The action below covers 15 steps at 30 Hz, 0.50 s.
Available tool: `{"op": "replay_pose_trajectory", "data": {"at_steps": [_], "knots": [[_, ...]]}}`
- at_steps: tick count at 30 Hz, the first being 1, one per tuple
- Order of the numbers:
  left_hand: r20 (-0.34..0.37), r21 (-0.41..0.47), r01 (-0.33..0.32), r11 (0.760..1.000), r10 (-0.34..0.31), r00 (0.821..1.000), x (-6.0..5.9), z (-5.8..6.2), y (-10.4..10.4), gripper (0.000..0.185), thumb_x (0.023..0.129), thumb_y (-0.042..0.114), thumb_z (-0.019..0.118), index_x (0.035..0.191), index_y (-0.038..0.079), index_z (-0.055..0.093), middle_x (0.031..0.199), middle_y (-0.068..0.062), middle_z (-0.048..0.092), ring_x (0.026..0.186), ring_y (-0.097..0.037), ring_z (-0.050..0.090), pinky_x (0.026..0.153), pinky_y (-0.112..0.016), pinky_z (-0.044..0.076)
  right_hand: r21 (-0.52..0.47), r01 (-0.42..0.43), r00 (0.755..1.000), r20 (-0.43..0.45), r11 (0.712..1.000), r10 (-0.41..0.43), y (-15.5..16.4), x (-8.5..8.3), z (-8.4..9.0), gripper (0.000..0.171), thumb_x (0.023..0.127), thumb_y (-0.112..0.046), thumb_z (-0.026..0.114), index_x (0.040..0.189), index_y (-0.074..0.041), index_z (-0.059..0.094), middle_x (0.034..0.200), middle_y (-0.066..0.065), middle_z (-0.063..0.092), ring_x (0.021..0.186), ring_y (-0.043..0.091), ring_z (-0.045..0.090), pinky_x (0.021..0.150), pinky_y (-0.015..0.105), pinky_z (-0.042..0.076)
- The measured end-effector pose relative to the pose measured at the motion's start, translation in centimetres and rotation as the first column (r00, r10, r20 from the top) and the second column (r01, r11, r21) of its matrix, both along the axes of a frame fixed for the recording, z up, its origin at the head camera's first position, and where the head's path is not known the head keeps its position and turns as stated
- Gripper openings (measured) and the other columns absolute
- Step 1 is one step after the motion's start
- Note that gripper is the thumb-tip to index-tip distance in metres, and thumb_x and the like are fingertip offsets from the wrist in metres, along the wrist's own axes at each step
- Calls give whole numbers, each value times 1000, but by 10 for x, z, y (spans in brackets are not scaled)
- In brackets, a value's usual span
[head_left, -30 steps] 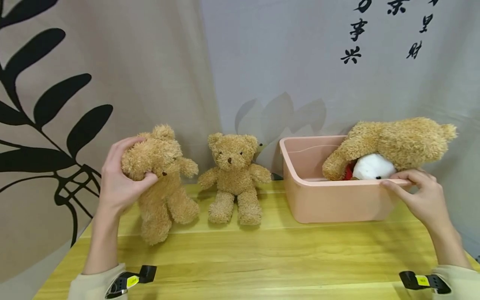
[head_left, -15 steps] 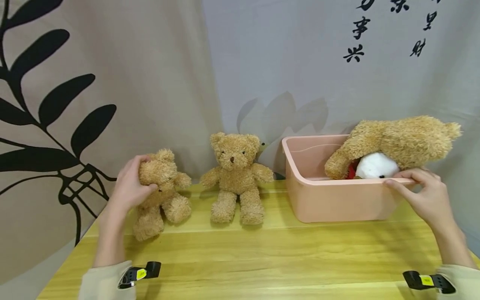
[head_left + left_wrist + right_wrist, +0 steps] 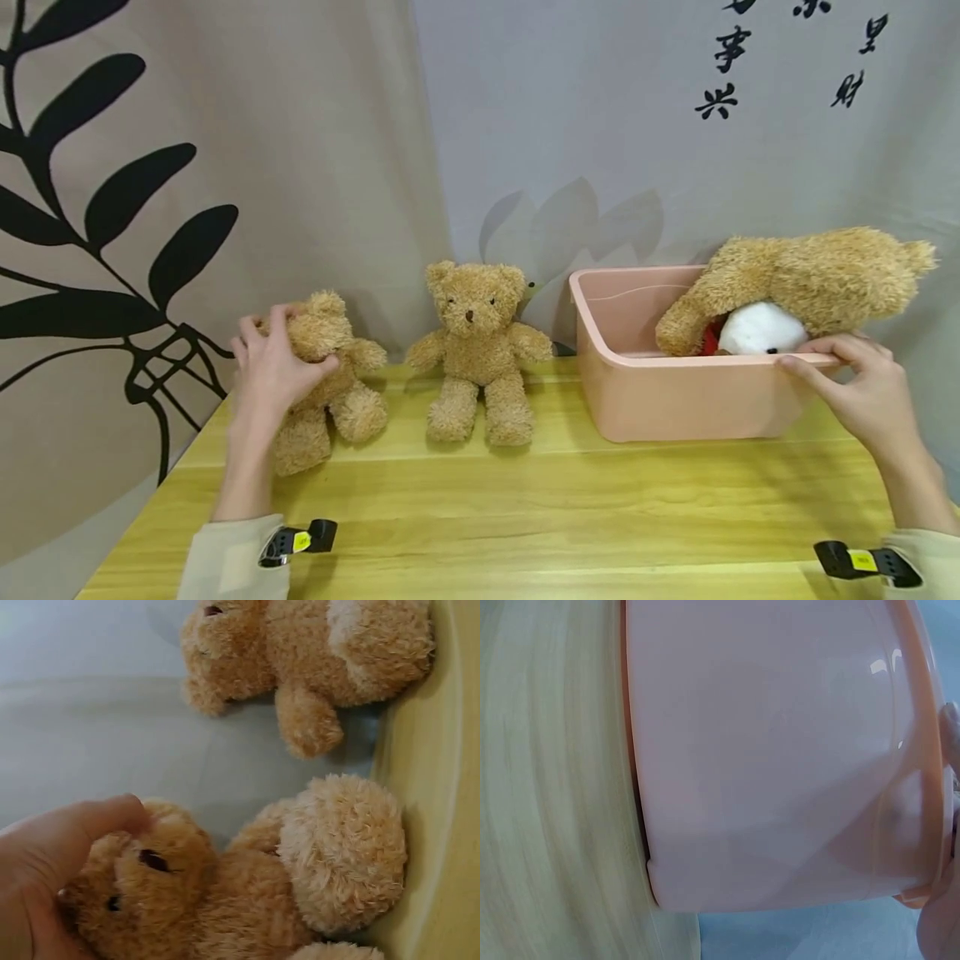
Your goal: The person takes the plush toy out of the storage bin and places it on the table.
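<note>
My left hand (image 3: 272,367) is around the head of a tan teddy bear (image 3: 351,392), which sits leaning at the left of the table. In the left wrist view the thumb (image 3: 112,814) lies against the bear's muzzle; the other fingertips are mostly hidden. At the right, my right hand (image 3: 862,387) pinches the front rim of a pink plastic bin (image 3: 690,404), thumb outside. Inside the bin a tan teddy bear (image 3: 832,279) lies sideways, its head past the right end. Under it show a white plush head (image 3: 761,329) and a bit of red.
Between the left bear and the bin, another tan teddy bear (image 3: 480,358) sits upright against the curtain (image 3: 337,150). Part of something grey with a black dot peeks out behind it. The wooden table (image 3: 525,508) runs along the front.
My left hand has lowered the left bear onto the table, and its fingers have since spread wider over the head. The right hand keeps its hold on the bin's rim. The view has shifted slightly.
</note>
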<state>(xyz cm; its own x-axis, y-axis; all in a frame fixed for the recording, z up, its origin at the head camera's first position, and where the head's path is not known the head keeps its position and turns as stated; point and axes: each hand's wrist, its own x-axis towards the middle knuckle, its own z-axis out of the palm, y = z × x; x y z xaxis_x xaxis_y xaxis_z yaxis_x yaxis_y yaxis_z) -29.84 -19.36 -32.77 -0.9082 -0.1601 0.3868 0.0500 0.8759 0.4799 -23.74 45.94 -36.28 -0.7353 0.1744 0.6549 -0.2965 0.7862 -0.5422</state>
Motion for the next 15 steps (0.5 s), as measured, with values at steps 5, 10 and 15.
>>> {"op": "replay_pose_trajectory", "data": {"at_steps": [5,10,15], "knots": [[-115,84,25,996,-16,993,-1,0,7,81,76,27,80,145,10,41,145,-31,29,127,-54,33,93,-74,40,2,-12,1000,-15,1000,12,-1,0,0,22,89,-16,78,94,2,68,95,-41,49,103,-15,31,108,70,22],[-250,112,112,987,-81,965,-1,4,19,74,72,17,77,141,13,49,143,-23,34,129,-46,36,96,-70,41,1,-15,1000,-20,1000,15,1,0,-1,20,89,-15,78,94,2,67,97,-41,49,105,-16,31,109,69,22],[-183,79,169,982,-153,971,-10,-5,24,78,79,17,75,149,17,40,150,-24,23,136,-48,26,95,-76,37,0,-11,1000,-11,1000,11,1,-1,-3,21,89,-17,78,95,1,68,96,-40,49,104,-16,31,109,69,21]]}}
